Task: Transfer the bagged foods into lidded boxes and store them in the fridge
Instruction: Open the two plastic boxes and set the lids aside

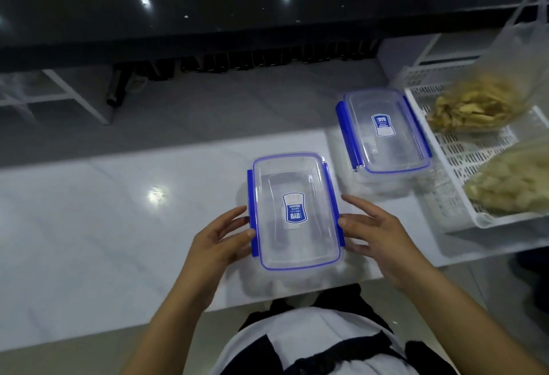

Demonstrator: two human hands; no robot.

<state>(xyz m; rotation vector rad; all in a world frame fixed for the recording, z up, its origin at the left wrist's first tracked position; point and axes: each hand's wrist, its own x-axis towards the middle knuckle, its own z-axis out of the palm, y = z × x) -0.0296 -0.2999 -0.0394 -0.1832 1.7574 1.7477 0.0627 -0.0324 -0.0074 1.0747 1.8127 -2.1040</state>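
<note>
Home kitchen: white counter [89, 211], food boxes [297, 211] (bagged food [475, 104] beside).

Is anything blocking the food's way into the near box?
Yes. The near box has its lid on, blue side clips down. Left hand and right hand touch those clips. Both food bags lie in the white tray.

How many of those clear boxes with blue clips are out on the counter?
2. The near box sits at the counter's front edge between the left hand and right hand; the far box stands beside the white basket. Others may lie out of view.
</note>
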